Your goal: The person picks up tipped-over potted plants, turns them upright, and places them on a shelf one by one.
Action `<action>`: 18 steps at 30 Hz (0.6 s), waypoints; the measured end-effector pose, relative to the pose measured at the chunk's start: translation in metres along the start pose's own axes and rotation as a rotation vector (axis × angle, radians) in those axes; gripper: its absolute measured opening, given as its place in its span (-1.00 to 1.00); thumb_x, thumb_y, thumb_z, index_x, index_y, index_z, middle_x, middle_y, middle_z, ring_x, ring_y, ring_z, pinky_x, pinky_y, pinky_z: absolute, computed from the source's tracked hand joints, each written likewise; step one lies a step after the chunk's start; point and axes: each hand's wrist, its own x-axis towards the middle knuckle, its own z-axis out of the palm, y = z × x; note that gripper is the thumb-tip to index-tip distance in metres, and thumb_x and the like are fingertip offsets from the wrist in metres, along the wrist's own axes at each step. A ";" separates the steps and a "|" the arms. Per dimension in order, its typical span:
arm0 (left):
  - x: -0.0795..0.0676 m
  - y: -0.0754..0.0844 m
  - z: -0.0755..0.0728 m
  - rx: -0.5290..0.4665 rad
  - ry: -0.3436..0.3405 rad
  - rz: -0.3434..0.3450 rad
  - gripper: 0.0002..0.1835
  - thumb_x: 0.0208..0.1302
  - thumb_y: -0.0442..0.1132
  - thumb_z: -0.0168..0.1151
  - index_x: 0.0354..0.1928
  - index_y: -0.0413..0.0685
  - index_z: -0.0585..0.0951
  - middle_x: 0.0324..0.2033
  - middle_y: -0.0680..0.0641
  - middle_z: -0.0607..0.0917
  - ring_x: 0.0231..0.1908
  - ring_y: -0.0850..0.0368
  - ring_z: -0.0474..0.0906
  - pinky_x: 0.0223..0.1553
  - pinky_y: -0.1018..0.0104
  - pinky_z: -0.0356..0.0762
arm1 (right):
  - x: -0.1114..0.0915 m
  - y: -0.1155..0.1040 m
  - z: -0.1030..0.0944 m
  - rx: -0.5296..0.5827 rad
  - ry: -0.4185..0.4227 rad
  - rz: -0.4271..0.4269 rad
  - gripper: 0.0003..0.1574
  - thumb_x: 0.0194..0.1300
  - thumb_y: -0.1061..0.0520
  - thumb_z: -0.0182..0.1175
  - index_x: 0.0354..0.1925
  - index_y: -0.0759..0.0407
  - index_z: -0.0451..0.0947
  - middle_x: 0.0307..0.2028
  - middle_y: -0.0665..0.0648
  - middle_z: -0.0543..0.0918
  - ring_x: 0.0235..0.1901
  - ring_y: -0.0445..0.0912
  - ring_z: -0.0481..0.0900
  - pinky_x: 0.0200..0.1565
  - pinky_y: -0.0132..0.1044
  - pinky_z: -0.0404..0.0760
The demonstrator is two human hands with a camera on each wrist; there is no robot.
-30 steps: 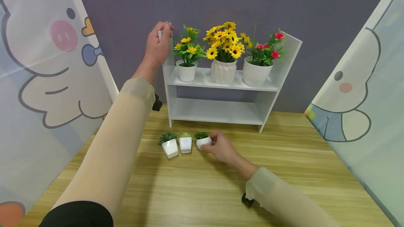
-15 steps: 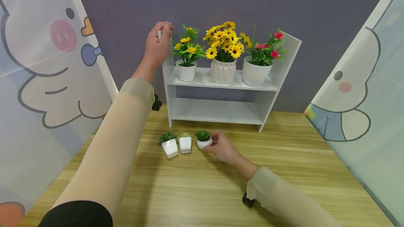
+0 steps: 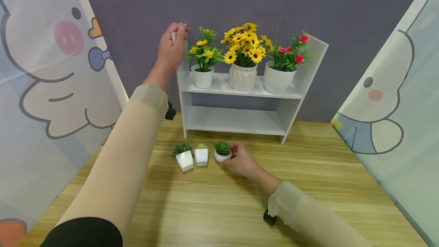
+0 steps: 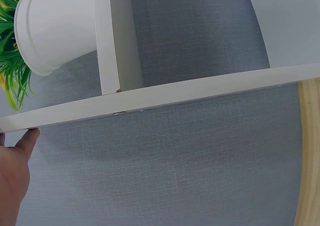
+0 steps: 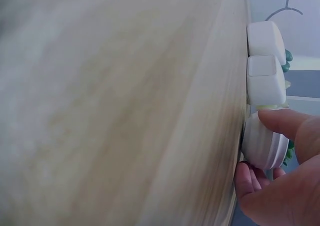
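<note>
My left hand (image 3: pixel 172 47) grips the top of the left side panel of a white two-tier shelf (image 3: pixel 236 121); in the left wrist view its thumb presses the panel's outer face. With thumb and fingers around its right side, my right hand (image 3: pixel 244 161) holds a small round white pot with a green succulent (image 3: pixel 222 148). The pot stands upright on the table, its ridged wall (image 5: pixel 262 143) showing in the right wrist view. Left of it lie two white square-based potted succulents, one dark green (image 3: pixel 185 161) and one pale green (image 3: pixel 201 157), both tipped over.
On the upper shelf stand a yellow-flowered pot (image 3: pixel 203 77), a sunflower pot (image 3: pixel 242 77) and a red-flowered pot (image 3: pixel 279 79). The shelf stands on a wooden table (image 3: pixel 205 209) against a grey wall. Cartoon-printed panels (image 3: pixel 374 87) flank both sides.
My right hand has turned the round succulent pot from tilted to upright and shifted it slightly to the right. The left hand has kept its place on the shelf panel.
</note>
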 end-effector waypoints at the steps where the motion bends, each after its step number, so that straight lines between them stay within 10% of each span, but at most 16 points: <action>1: 0.000 0.000 0.000 0.001 0.001 0.001 -0.63 0.79 0.07 -0.13 -0.01 -0.01 0.55 0.35 -0.11 0.61 0.54 0.28 0.38 0.50 0.30 0.35 | 0.000 0.000 0.000 0.005 -0.001 0.006 -0.12 0.15 0.37 0.61 0.29 0.44 0.33 0.16 0.40 0.62 0.17 0.18 0.70 0.21 -0.02 0.71; 18: -0.001 0.000 -0.002 -0.002 -0.006 0.005 -0.69 0.79 0.07 -0.13 -0.11 0.15 0.52 0.44 -0.06 0.58 0.59 0.33 0.31 0.58 0.33 0.27 | 0.004 0.003 0.000 0.014 -0.069 0.032 0.04 0.18 0.20 0.68 0.42 0.38 0.30 0.17 0.31 0.63 0.17 0.10 0.62 0.16 -0.09 0.67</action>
